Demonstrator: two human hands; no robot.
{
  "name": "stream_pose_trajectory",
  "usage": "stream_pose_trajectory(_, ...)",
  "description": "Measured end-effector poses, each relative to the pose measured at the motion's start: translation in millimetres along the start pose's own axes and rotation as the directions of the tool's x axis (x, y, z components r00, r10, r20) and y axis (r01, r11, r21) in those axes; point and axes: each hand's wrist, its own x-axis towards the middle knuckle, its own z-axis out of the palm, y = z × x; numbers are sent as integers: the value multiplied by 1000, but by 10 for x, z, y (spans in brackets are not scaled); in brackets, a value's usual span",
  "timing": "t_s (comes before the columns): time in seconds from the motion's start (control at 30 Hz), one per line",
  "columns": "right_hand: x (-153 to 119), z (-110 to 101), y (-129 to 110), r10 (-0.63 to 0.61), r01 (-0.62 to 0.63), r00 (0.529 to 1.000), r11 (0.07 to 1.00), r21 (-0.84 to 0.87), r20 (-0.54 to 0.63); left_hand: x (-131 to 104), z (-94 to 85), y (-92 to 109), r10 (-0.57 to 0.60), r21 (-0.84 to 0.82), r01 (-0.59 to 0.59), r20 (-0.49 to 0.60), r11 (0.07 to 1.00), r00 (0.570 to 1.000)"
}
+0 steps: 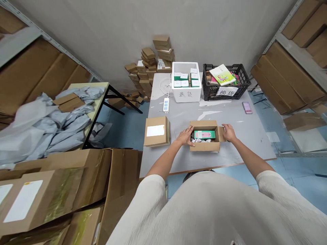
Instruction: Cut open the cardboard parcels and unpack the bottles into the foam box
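Note:
An open cardboard box (205,146) rests on the table in front of me. Inside it lies a green and pink product box (204,134), with crumpled white paper (200,140) along its near side. My left hand (186,136) grips the box's left end, thumb toward me and fingers over the edge. At the other end, my right hand (229,132) has its fingers closed on the right flap (220,133), which is folded outward. A closed cardboard box (156,131) with a white label stands left of my left hand.
Behind are a white foam bin (187,95) of green-and-white boxes and a black crate (224,90) holding booklets. A power strip (166,105) and a phone (247,108) lie on the grey table (178,163). Large cartons (87,180) crowd the left; a side table (102,86) carries grey bags.

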Motion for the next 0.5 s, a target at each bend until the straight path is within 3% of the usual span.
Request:
stream_pose_trajectory(0.1,28,-147,-328,-191,194,981,965,-175,35,-16,13,24,-11,-12,10,-11,1000,1000)
stream_pose_trajectory(0.23,87,-197,-900,-385,423,904,870,-253,186,-21,52,25,-12,-18,12,-32,1000,999)
stream_pose_trajectory(0.37,110,33,-1384,-371,483,855,825,-294,364,-3,105,-9,14,-26,-16,-56,1000,998)
stream_pose_trajectory(0.5,129,325,-1589,-284,471,840,805,-361,462,9,148,-38,16,-36,-18,-61,999,998)
